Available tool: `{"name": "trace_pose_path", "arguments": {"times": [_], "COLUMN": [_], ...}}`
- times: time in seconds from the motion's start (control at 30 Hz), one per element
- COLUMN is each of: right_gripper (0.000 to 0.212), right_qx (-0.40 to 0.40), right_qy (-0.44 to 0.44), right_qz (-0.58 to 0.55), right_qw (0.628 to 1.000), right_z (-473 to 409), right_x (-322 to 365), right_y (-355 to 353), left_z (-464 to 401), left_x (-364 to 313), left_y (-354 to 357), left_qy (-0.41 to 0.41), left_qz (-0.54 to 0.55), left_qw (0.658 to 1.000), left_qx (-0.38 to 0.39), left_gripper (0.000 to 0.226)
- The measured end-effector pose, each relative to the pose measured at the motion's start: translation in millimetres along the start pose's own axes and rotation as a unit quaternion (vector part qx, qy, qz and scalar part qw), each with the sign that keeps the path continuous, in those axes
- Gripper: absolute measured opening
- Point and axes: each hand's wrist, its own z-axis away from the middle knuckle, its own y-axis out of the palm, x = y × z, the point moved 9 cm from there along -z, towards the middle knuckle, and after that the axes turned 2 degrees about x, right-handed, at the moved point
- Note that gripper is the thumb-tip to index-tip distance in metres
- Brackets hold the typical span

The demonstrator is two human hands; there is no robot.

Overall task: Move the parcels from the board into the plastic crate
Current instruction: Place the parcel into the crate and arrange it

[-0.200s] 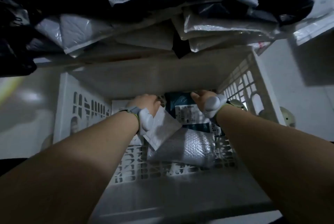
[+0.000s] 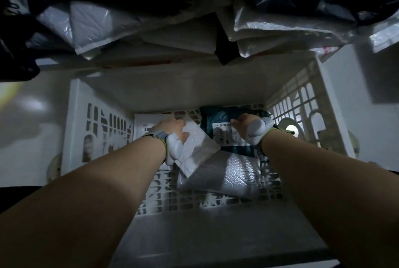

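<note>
Parcels lie on the slatted floor of a white plastic crate (image 2: pixel 306 103): a white bubble mailer (image 2: pixel 194 151) near the middle, a dark teal parcel (image 2: pixel 218 116) in the far right corner, a larger silvery mailer (image 2: pixel 233 177) by the near edge, and a white parcel (image 2: pixel 142 123) at the far left. The left hand (image 2: pixel 172 131) grips the white bubble mailer, tilted on its corner. The right hand (image 2: pixel 244 127) rests on the teal parcel's label; whether it grasps cannot be told. More parcels (image 2: pixel 280 21), grey and black, are heaped beyond the crate's far edge.
</note>
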Motion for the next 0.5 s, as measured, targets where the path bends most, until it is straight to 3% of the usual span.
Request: {"name": "trace_pose_path", "arguments": {"times": [0.07, 0.23, 0.5], "right_gripper": [0.045, 0.046, 0.040], "right_qx": [0.005, 0.014, 0.079], "right_qy": [-0.001, 0.001, -0.044], "right_qz": [-0.075, -0.165, -0.123], "right_qw": [0.997, 0.986, 0.988], "right_z": [-11.9, -23.8, -16.0], "right_x": [1.4, 3.1, 20.1], "right_y": [12.7, 30.2, 54.1], "left_z": [-4.5, -12.8, -19.7], "left_x": [11.4, 33.8, 45.5], "left_y": [14.2, 40.3, 45.4], "left_qy": [-0.017, -0.050, -0.065], "left_qz": [-0.008, 0.010, 0.054], "left_qw": [0.999, 0.996, 0.995], "left_qx": [0.027, 0.067, 0.057], "left_gripper": [0.058, 0.074, 0.085]}}
